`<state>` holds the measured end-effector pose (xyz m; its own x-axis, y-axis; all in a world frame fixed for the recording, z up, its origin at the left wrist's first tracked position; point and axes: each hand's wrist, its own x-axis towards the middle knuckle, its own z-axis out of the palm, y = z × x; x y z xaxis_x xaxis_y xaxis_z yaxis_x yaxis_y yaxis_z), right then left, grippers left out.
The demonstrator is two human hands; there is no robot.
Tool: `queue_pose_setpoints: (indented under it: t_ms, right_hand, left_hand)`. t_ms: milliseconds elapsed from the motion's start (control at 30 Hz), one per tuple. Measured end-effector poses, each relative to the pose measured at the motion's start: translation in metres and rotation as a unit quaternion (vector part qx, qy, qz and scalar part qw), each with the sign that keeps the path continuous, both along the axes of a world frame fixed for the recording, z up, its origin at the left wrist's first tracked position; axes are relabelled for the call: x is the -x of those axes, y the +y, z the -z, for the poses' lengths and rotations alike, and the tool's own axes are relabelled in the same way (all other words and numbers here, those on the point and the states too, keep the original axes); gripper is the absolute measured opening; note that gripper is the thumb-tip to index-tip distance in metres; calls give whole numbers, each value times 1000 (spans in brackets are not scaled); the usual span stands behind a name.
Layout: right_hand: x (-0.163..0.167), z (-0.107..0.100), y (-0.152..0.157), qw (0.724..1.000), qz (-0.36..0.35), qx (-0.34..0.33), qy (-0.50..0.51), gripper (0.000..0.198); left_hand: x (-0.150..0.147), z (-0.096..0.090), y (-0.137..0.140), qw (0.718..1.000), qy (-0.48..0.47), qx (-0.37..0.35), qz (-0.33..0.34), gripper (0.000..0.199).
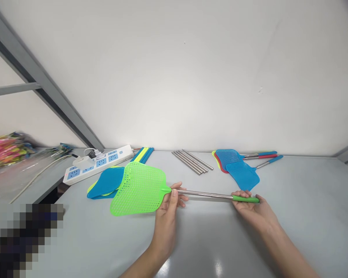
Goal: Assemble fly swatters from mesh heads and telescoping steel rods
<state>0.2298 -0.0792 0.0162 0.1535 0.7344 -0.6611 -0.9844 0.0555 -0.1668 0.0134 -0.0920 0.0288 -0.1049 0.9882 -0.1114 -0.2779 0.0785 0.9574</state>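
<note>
A green fly swatter (142, 189) with a metal rod is held level above the table, its mesh head to the left. My left hand (168, 210) pinches the rod with thumb and fingers, right where it meets the head. At the other end, my right hand (252, 210) has its fingers around the green grip. Behind the swatter's head lie loose blue and yellow swatter heads (107, 182), partly covered by it. Several bare metal rods (193, 162) rest side by side near the wall. Whole swatters in blue, red and yellow (243, 173) are piled at the back right.
A white power strip (101, 164) with plugs and cables stands at the back left. Beside it are blue and yellow grip tubes (144, 155). Plastic bags of colourful items (10, 150) lie at the far left. Grey metal frame bars (43, 77) rise along the wall.
</note>
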Motion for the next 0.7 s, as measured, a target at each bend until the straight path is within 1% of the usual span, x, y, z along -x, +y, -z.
queue_pose_setpoints:
  t_ms: [100,300,500,600,700]
  right_hand:
    - [0,0,0,1000,0,4,-3,18]
    - [0,1,-1,999,-14,-12,-31,18]
    - [-4,2,0,999,6,-14,42,9]
    - [-3,1,-1,998,17,-15,66,7]
    - [-2,-1,-2,997,14,-19,68,6]
  left_hand:
    - [1,2,-2,1000,23,6,8,32]
    - [2,2,-1,999,48,10,4,34]
    - [4,2,0,997,81,15,1,29]
    - [5,1,1,998,60,9,3,25]
    - [5,-1,2,999,41,16,10,31]
